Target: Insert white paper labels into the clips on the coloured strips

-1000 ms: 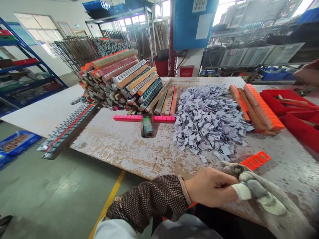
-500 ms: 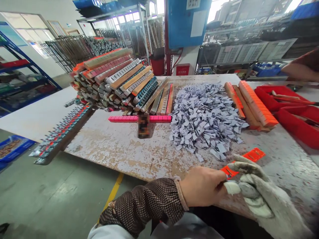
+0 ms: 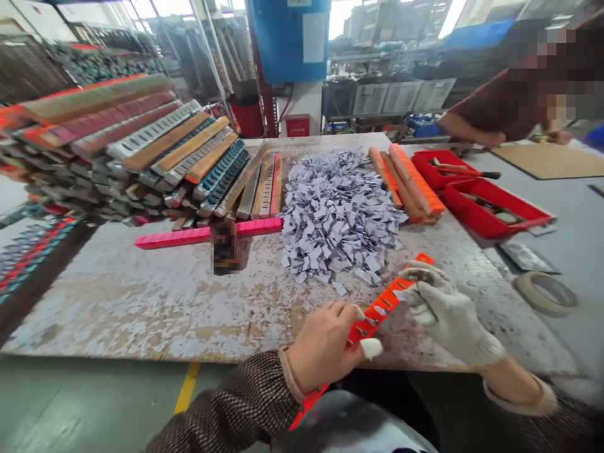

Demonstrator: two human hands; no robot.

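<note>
A long orange slotted strip (image 3: 384, 301) lies slanted across the table's near edge, its lower end reaching down to my lap. My bare left hand (image 3: 325, 343) is closed on its lower part; one fingertip is wrapped in white tape. My right hand (image 3: 443, 311), in a grey-white work glove, grips the strip's upper part near its far end. Just beyond the strip spreads a heap of small pale tags (image 3: 337, 214).
A tall stack of coloured strips (image 3: 141, 151) fills the table's left. A pink strip (image 3: 189, 236) and a small blurred bottle (image 3: 225, 248) lie mid-table. Orange bars (image 3: 410, 182), red trays (image 3: 486, 204) and a tape roll (image 3: 545, 290) sit right. Another person (image 3: 495, 110) leans over the far right.
The view swung right and closer. Earlier my left hand was tugging at the glove on my right hand; now both hands grip the orange strip, lifted off the table.
</note>
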